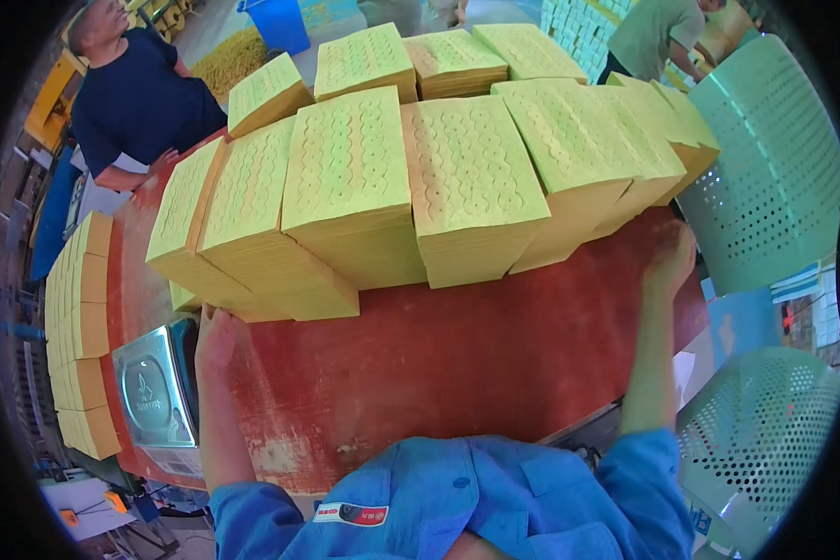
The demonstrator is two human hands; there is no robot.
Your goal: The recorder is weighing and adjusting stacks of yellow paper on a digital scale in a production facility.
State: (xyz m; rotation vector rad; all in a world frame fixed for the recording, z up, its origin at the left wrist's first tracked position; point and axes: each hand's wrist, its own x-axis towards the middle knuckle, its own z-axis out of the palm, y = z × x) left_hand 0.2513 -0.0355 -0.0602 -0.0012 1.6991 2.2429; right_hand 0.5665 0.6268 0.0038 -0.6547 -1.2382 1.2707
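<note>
Red tabletop point(457, 373), worn pale in patches nr its near edge, fills the mid of the view, in a busy workshop. Far L, a co-worker in a dark tee point(145, 117) stands at the table's edge w/ a hand on it; top R, another in a grey top point(653, 42) bends fwd. Pale blocks point(579, 33) rise in rows at the back.

Blue bin point(280, 23) on the floor up top, contents hidden; beside it a heap of yellowish loose bits point(233, 61). Silver-pan scale point(157, 385) sits nr table's L edge, by the L wrist.

Yellow paper stacks point(350, 177), tops cut in rows of scalloped lines w/ small holes, stand packed side by side across the table's far half, approx 2 rows; some lean. Front-L ones reach nearest the L hand. More paper bundles point(82, 345) line the table's L edge, w/ a strip of red btwn them & main stacks.

L hand point(217, 338): fingertips at the near-L bottom corner of the front-L stack, apparently touching; can't tell how wide the grip is. R hand point(674, 254): at table's R end, nr the R-most stacks, sl. blurred, fingers look bent; can't tell if it holds anything.

Wide red stretch runs btwn stacks & the wearer's blue shirt point(467, 495), forearms either side. R edge is tight: perforated green panel point(775, 177) stands just past it, another perforated panel point(761, 420) below.
</note>
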